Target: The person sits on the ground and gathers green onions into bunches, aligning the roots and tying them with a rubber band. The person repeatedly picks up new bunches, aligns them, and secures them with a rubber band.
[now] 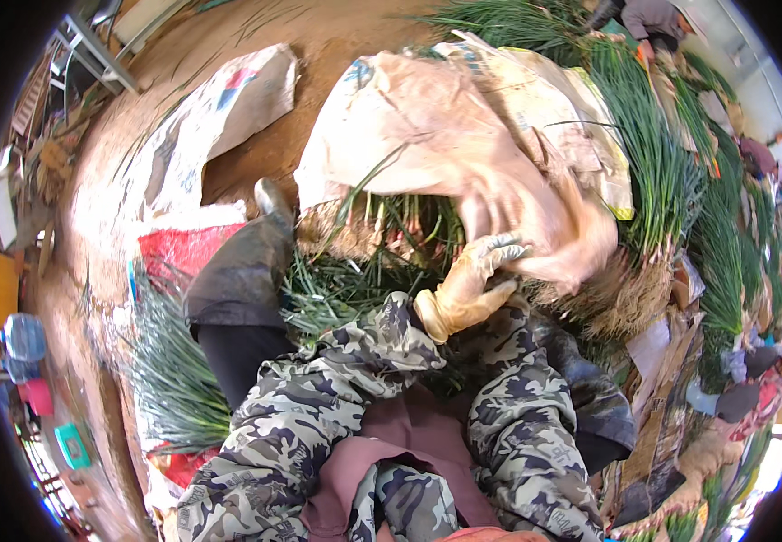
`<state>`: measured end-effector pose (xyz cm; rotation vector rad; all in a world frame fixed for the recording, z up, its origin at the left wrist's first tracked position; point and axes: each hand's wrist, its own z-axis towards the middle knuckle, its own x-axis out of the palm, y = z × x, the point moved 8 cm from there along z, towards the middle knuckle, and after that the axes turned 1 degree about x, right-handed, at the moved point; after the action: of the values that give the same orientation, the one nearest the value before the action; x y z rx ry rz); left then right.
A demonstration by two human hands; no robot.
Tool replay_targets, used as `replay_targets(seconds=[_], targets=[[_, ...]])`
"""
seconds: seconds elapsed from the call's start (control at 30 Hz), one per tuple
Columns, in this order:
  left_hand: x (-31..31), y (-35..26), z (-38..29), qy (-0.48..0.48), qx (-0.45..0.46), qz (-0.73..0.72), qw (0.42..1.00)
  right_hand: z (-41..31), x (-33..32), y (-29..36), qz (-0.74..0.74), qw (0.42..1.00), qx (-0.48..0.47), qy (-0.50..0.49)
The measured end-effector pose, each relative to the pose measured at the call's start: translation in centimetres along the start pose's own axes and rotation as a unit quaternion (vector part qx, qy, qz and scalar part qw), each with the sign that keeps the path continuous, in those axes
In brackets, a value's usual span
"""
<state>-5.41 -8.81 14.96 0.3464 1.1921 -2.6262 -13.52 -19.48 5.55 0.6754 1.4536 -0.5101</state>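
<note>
My left hand [469,288], in a yellowish work glove, grips the near edge of a pale pinkish woven sack [425,129]. The sack is draped over a heap of green onions [408,227], whose roots and reddish stem bases show under its edge. Its right-hand end is blurred. My right hand is mostly hidden behind the left glove, close to the same sack edge; I cannot tell what it holds. Cut green leaves [343,295] lie between my legs. Rooty onion ends [608,305] stick out to the right of the sack.
Long-leaved green onions [174,379] lie on a red and white sack by my left leg. More bundles [641,135] line the right side. A flattened white sack [228,101] rests on the dirt floor [343,34]. Another person [655,24] bends at the upper right.
</note>
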Motion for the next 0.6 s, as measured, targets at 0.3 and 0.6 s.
replay_targets(seconds=[0.3,0.6], targets=[[-4.9,11.7,-6.5,-0.227,-0.407,-0.669,0.579,-1.6,-1.8,-2.2,0.339,0.929,0.14,-0.045],[-24.8,13.4,5.1,-0.33,-0.333,-0.099,0.878,-0.2,0.9,6.0,0.622,0.782,0.05,0.001]])
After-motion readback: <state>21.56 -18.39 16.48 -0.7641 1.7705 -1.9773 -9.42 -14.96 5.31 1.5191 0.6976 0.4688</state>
